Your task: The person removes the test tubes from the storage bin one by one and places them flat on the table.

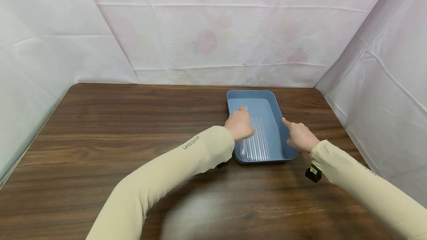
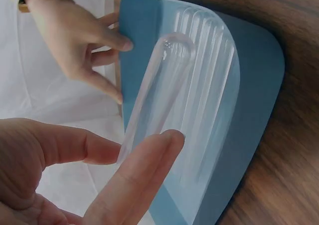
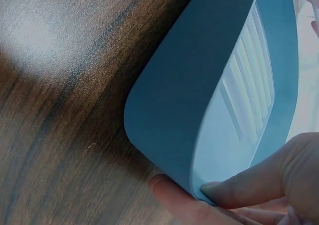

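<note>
A clear test tube (image 2: 172, 68) with a rounded end is pinched between the thumb and fingers of my left hand (image 1: 239, 124), over the left part of a blue tray (image 1: 261, 106). In the left wrist view its rounded end points away from the hand, overlapping the tray. Several more clear test tubes (image 1: 259, 142) lie side by side on the tray's floor toward the near end; my left hand partly hides them in the head view. At the tray's right wall, my right hand (image 1: 301, 136) grips the rim, thumb inside and fingers outside, as the right wrist view shows.
The tray stands on a dark wood-grain table (image 1: 133, 121), right of its middle. White sheeting (image 1: 213, 40) with pale pink prints hangs behind the table's far edge and along its sides. A small black device (image 1: 313, 173) sits at the right wrist.
</note>
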Demonstrator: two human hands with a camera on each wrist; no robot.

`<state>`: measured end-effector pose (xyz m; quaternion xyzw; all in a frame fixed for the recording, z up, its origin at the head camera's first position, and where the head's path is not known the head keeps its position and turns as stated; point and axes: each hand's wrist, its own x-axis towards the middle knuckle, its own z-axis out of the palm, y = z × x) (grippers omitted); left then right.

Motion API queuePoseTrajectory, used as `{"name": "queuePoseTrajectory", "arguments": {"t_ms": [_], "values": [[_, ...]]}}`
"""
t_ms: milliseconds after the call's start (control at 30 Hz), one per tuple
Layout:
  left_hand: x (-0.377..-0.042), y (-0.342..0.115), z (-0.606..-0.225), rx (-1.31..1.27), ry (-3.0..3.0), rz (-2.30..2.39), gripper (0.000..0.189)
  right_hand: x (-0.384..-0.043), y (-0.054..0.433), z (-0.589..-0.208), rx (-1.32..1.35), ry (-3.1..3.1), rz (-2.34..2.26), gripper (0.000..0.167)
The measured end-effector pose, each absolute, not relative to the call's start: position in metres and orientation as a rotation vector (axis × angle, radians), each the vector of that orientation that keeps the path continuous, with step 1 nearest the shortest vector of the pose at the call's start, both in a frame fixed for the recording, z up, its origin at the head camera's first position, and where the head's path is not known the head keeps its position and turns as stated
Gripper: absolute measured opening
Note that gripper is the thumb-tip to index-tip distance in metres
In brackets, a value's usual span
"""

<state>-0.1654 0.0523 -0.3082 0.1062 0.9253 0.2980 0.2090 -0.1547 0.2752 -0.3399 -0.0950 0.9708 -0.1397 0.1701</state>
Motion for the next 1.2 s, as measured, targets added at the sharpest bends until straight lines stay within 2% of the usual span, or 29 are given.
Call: {"name": "queuePoseTrajectory", "arguments": {"t_ms": [800,1200], "values": [[-0.169,0.008,-0.317,0.203,2.55,0.924,0.085,-0.153,0.279,-0.34,-0.28,2.757,-0.433,0.075],[-0.174,-0.002,-0.336,0.129,2.581,0.859,0.078,-0.149,0.28,-0.34,-0.327,2.786,-0.406,0.074]]}}
